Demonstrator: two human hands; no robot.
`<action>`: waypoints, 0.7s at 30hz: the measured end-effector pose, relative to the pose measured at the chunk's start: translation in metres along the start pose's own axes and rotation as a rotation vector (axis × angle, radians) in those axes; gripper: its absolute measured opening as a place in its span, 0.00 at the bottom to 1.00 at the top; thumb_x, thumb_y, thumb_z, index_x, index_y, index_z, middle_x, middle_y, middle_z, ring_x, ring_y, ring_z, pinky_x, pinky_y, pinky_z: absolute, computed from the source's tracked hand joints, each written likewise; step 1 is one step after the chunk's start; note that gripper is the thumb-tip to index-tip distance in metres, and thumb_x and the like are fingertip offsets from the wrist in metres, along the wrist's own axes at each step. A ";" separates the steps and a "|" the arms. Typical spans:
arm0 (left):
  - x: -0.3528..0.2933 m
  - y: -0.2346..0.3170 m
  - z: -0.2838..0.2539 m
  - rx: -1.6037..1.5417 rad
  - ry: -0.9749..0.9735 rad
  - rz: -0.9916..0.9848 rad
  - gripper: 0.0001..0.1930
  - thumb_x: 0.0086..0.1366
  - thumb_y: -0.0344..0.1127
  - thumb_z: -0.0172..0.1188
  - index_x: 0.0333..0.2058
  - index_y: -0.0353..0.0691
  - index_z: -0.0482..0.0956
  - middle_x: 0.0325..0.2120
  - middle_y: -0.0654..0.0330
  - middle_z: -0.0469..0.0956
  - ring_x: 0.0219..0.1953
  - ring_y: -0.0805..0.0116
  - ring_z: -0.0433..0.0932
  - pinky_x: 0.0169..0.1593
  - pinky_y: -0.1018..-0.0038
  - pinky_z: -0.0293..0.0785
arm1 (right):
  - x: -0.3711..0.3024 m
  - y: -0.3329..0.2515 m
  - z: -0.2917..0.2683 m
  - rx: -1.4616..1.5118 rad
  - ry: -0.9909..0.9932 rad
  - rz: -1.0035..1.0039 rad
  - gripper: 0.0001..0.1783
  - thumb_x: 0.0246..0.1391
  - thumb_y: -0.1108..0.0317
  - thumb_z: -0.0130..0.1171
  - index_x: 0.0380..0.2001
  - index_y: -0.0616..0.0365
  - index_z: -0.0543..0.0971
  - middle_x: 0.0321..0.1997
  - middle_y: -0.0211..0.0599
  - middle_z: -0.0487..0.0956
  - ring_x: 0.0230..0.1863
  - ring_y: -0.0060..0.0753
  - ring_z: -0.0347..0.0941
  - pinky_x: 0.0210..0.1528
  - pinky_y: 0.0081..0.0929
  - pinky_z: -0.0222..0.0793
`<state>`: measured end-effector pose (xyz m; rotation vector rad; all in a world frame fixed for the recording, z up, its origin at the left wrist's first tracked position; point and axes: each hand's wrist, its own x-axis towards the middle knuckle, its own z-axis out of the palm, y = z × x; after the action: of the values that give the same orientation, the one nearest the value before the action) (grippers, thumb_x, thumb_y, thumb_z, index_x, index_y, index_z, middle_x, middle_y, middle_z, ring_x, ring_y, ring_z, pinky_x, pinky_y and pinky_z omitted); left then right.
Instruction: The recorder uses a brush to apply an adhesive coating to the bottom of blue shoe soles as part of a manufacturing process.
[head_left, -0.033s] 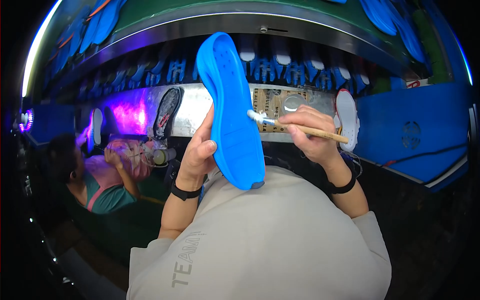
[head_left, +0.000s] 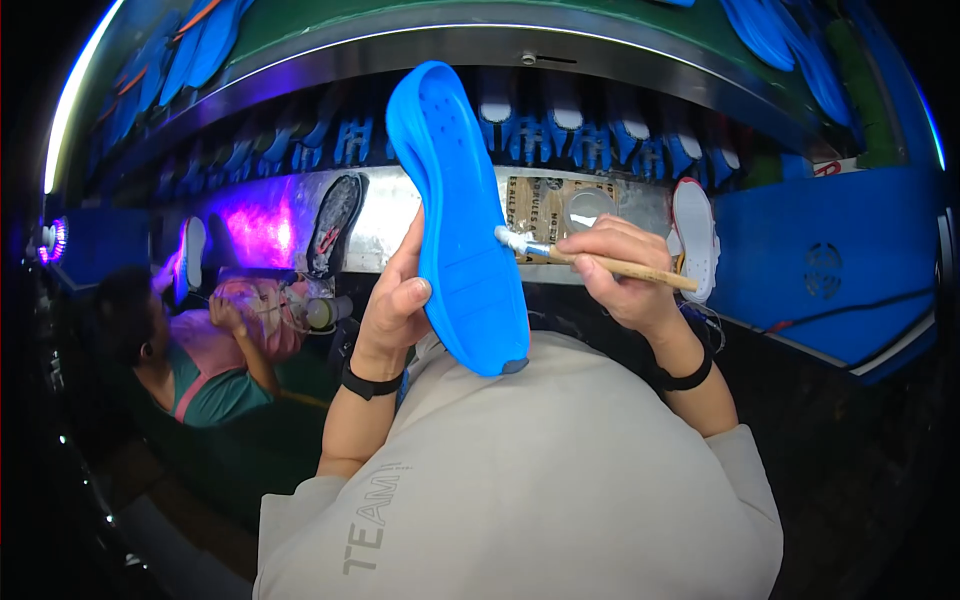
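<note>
A blue shoe sole (head_left: 462,230), its hollow inner side facing me, stands tilted in front of my chest. My left hand (head_left: 396,305) grips it by the left edge, thumb on the near side and the other fingers behind it. Between the fingers of my right hand (head_left: 622,265) is a wooden-handled brush (head_left: 630,268). Its white, clotted bristles touch the sole's right rim near mid-length. Beyond the right hand, a round clear dish (head_left: 590,207) rests on a printed brown cardboard sheet (head_left: 540,215).
A metal ledge (head_left: 385,225) runs across behind the sole. On it lie a dark shoe upper (head_left: 337,225) and, at the right, a white-bottomed shoe (head_left: 695,240). Several blue shoe parts line the rack behind. A co-worker (head_left: 215,350) sits at the left; a blue machine panel (head_left: 830,260) stands right.
The sole has shifted slightly up and its top end leans a little farther left. The brush tip sits slightly lower along the sole's right rim.
</note>
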<state>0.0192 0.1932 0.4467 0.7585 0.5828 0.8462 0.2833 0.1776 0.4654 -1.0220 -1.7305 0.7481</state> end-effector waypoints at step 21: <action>-0.015 0.011 -0.015 0.059 0.024 0.152 0.60 0.52 0.51 0.70 0.73 0.39 0.38 0.67 0.49 0.58 0.68 0.55 0.63 0.68 0.60 0.63 | -0.007 -0.018 0.016 0.081 -0.009 0.099 0.08 0.52 0.74 0.61 0.35 0.62 0.85 0.30 0.37 0.84 0.26 0.28 0.75 0.30 0.25 0.70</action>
<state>-0.0040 0.1911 0.4483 0.8550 0.5783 0.9821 0.2640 0.1625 0.4719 -1.0564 -1.6531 0.8794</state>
